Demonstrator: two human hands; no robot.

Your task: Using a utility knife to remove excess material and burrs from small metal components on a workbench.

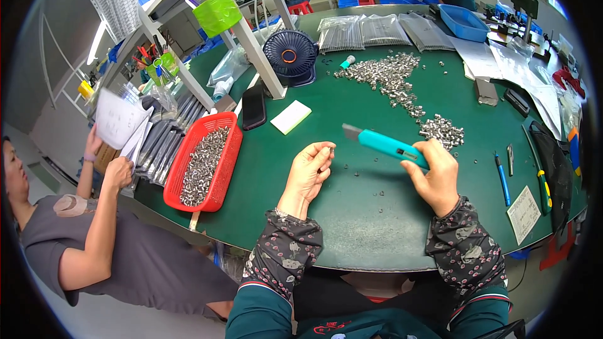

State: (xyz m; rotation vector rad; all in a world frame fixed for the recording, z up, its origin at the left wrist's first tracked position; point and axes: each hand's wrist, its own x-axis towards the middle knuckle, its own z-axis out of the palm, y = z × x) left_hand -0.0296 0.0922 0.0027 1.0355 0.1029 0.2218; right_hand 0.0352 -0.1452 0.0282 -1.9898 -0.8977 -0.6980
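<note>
My left hand (309, 171) is raised over the green table (352, 213) and pinches a small metal part (329, 147) between its fingertips. My right hand (434, 174) grips a teal utility knife (384, 144), whose blade end points left toward the left hand; the two are a short gap apart. A pile of small silvery metal parts (392, 78) spreads across the table beyond my hands, ending in a small heap (442, 130) just above my right hand.
A red basket (227, 169) holding metal parts stands at the left. Behind it lie a black phone (254, 105), a white pad (291, 117) and a dark fan (290, 56). Pens and screwdrivers (502, 179) lie at right. A person (94, 238) with papers stands at the left.
</note>
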